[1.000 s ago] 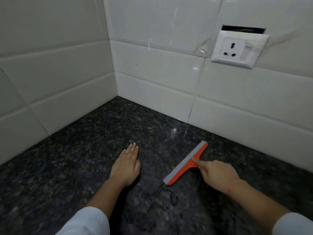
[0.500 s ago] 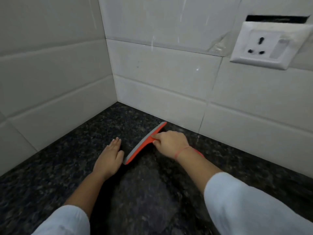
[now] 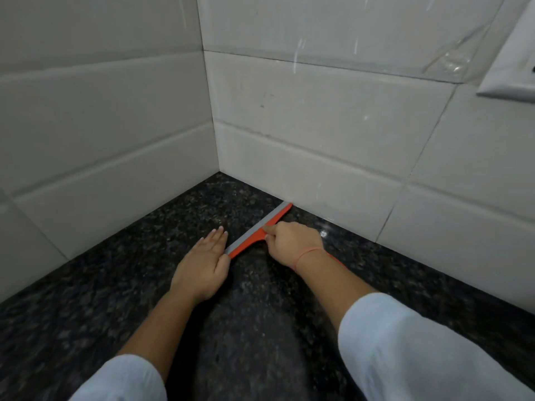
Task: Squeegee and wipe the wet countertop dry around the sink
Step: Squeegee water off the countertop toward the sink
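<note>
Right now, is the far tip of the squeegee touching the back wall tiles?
Touching. The head view shows the squeegee blade's far tip meeting the foot of the back wall tiles, with no countertop visible between.

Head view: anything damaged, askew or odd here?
Yes. The socket plate at the upper right edge tilts off the tiled wall, and a loose clear film beside it looks wrinkled. The squeegee and counter look normal.

Right hand (image 3: 292,244) gripping orange squeegee (image 3: 257,231) handle, blade flat on dark granite countertop (image 3: 144,273), far tip touching the back tile wall (image 3: 333,140). Left hand (image 3: 204,264) flat, palm down, thumb side against the blade's near end.
</note>
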